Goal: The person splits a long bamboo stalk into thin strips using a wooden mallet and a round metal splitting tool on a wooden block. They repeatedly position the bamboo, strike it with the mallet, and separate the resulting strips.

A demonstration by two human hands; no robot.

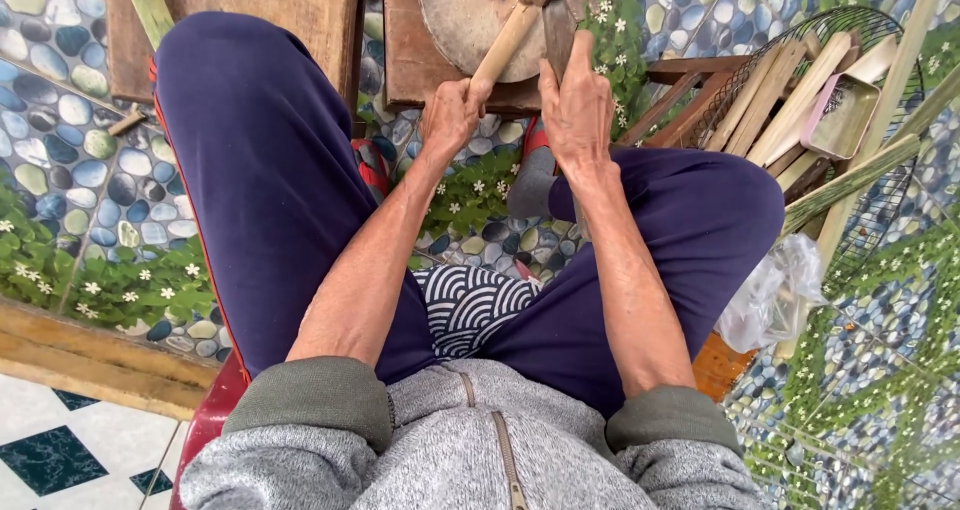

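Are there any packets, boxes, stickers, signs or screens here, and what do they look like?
No signs, labels or screens show.
Clear plastic bag: crumpled, see-through whitish, beside the person's right knee.
Shallow tray box: rectangular, pinkish rim, dull grey inside, lying on bamboo slats in a wire basket at the upper right.

Pale wooden handle (503, 42) lay slanted across a round, worn wooden block (462, 15), its lower end held. A dark upright blade (558, 32) stood just beside it, touching the block's edge.
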